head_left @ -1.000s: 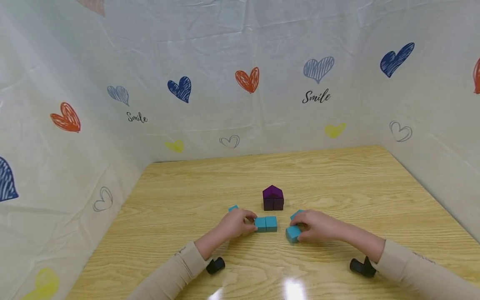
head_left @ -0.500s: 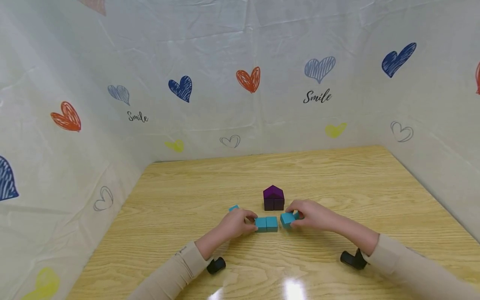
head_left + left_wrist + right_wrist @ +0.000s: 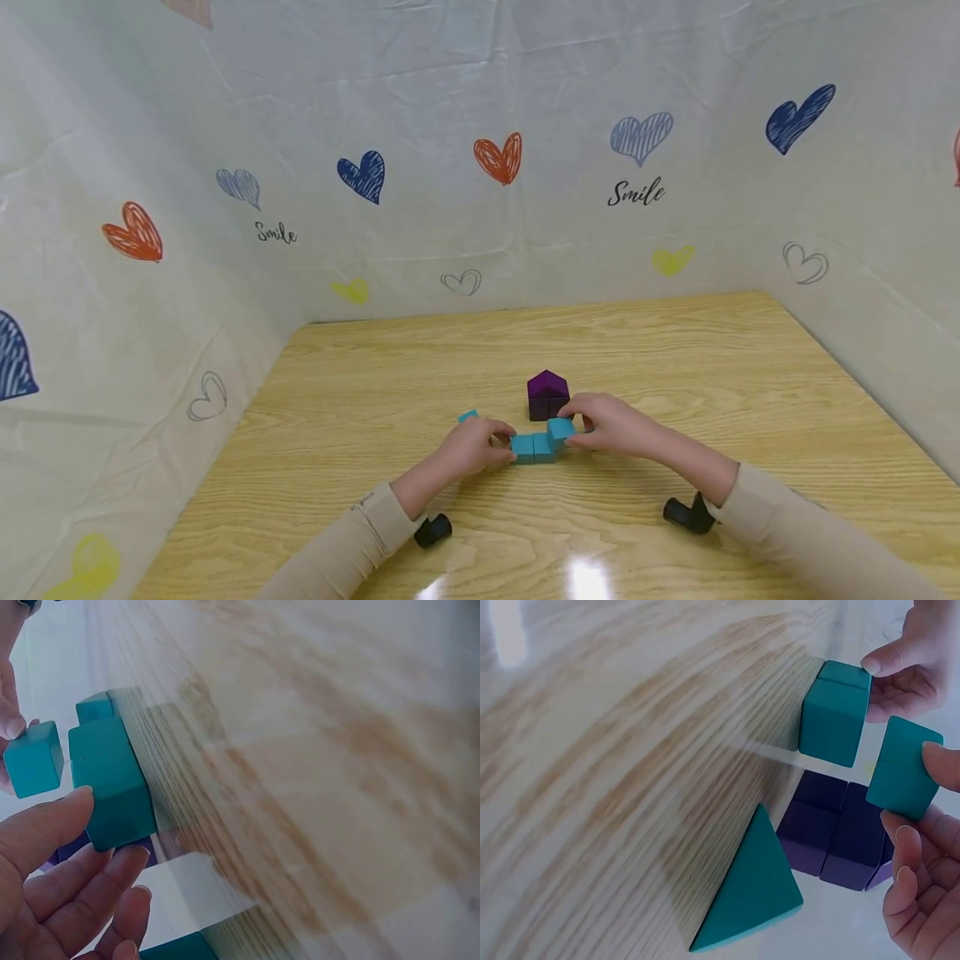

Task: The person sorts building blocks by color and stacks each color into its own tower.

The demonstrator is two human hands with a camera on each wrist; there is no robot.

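Observation:
Two blue-green cubes (image 3: 533,448) sit side by side on the table. My left hand (image 3: 474,444) holds the left cube of this pair between thumb and fingers. My right hand (image 3: 609,423) pinches a third blue-green cube (image 3: 560,431). That cube is raised off the table, close over the right end of the pair, and a gap shows between them in the right wrist view. A triangular blue-green block (image 3: 754,889) stands on the table near my right hand, mostly hidden by it in the head view.
Just behind the pair stands a little house of purple blocks (image 3: 547,396), with a pointed roof on two cubes. Another blue-green block (image 3: 468,415) lies beyond my left hand, partly hidden. A white sheet with printed hearts (image 3: 497,158) hangs behind the wooden table (image 3: 420,350).
My right hand has carried its cube left and away from me, up to the right end of the pair. The left hand has stayed at the left cube.

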